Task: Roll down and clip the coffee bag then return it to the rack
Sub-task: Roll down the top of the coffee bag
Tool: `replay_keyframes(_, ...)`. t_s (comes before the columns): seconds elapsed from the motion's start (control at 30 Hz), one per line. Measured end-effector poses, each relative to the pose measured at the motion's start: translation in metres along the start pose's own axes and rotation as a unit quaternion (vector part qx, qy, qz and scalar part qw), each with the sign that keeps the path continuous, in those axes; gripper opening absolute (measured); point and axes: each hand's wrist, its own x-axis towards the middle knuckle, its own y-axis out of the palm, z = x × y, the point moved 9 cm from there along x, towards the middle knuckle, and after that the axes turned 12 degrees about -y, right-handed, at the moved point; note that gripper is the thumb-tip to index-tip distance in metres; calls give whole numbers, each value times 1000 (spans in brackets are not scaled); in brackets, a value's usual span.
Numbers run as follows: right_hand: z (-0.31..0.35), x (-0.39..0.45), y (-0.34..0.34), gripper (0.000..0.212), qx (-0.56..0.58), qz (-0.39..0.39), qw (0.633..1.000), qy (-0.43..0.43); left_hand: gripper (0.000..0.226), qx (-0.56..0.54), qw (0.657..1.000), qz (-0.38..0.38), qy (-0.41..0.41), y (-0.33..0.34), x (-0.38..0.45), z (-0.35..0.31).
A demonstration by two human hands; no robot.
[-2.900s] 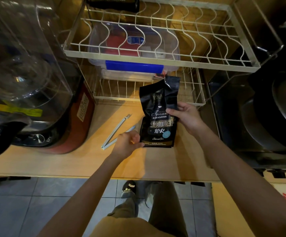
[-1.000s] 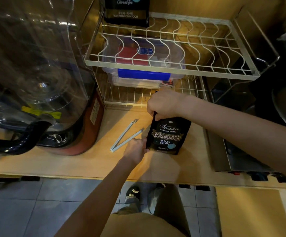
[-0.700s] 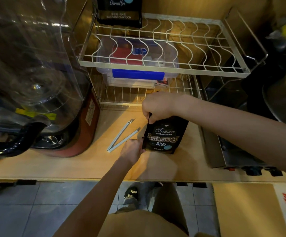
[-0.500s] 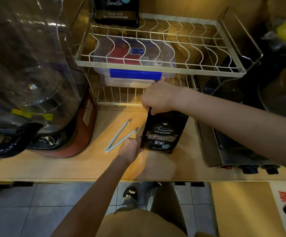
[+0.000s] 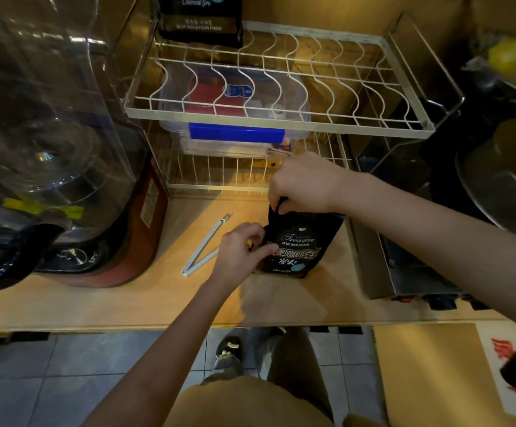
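Presently, right hand (image 5: 301, 183): closed over the top edge of the black foil coffee bag with white lettering (image 5: 296, 245), fingers curled around the folded mouth. Left hand (image 5: 240, 254): pinching the bag's left side, thumb on the front panel, steadying it. Bag: upright on the pale wooden counter (image 5: 96, 303), just in front of the rack.

Pale blue plastic sealing clip (image 5: 205, 248): lying open in a V on the counter, just left of the left hand, untouched. White wire two-tier rack (image 5: 281, 121): upper tier holds a second black coffee bag (image 5: 199, 18) at the back left, cut off by the frame; a clear plastic box with a blue latch (image 5: 235, 118) sits on the lower tier.

Progress, as judged: rolling under way; clipping and return to the rack remain.

Not legible: the number of folds made, hidden under the right hand; whether the bag's mouth is fully flattened; the box's contents.
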Motion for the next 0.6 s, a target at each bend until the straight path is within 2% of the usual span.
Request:
replay_keyframes(0.17,0,-14,-10,20,82,-18,996,37,24,-31,997,-53,42,7,-15,-14)
replay_keyframes(0.27,5,-10,-23,21,36,-56,997,37,22,-8,995,-64,74,18,-23,-22)
replay_keyframes(0.3,9,-6,-19,23,-3,-39,999,34,21,-4,995,-66,80,20,-25,-25)
replay_keyframes(0.37,16,2,-1,24,-71,42,996,30,20,-10,995,-64,81,25,-27,-27)
replay_keyframes(0.43,19,6,19,21,-95,115,988,37,21,-17,995,-56,75,29,-28,-27)
replay_keyframes(0.57,20,4,26,17,-99,131,986,38,15,-65,997,-22,34,25,-30,-20)
replay_keyframes(0.6,19,2,24,16,-93,121,988,39,22,-88,996,-15,15,21,-30,-13)
